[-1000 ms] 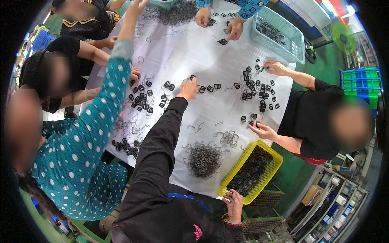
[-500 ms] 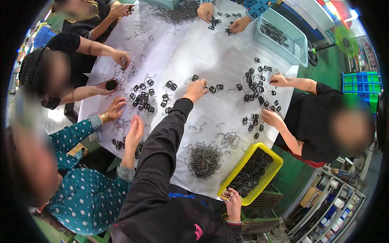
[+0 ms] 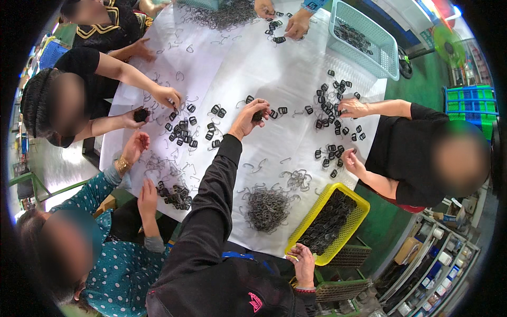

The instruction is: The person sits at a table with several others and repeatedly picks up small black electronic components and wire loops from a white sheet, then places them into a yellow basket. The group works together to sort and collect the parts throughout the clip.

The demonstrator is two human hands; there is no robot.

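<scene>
My left hand (image 3: pixel 246 121) reaches over the middle of the white-covered table (image 3: pixel 274 164), its fingers curled around a dark clump of small black buckles (image 3: pixel 257 115). A few loose two-slot black buckles (image 3: pixel 282 111) lie just right of it, and others (image 3: pixel 218 110) lie to its left. My right hand (image 3: pixel 303 264) is beside the near corner of a yellow basket (image 3: pixel 295 237), with fingers bent together; what they hold, if anything, is too small to make out. Dark pieces (image 3: pixel 330 219) fill that basket. A heap of thin black wire-like loops (image 3: pixel 267 208) lies left of it.
Co-workers' hands work around the table: one person at the right (image 3: pixel 355 108), several at the left (image 3: pixel 168 97), another at the far side (image 3: pixel 298 24). More buckles (image 3: pixel 182 132) are scattered near them. A pale blue basket (image 3: pixel 388 59) stands at the far right corner.
My left hand has turned from palm-down, so a dark clump now shows in its fingers. My right hand has stayed by the yellow basket. Co-workers' hands at left have shifted.
</scene>
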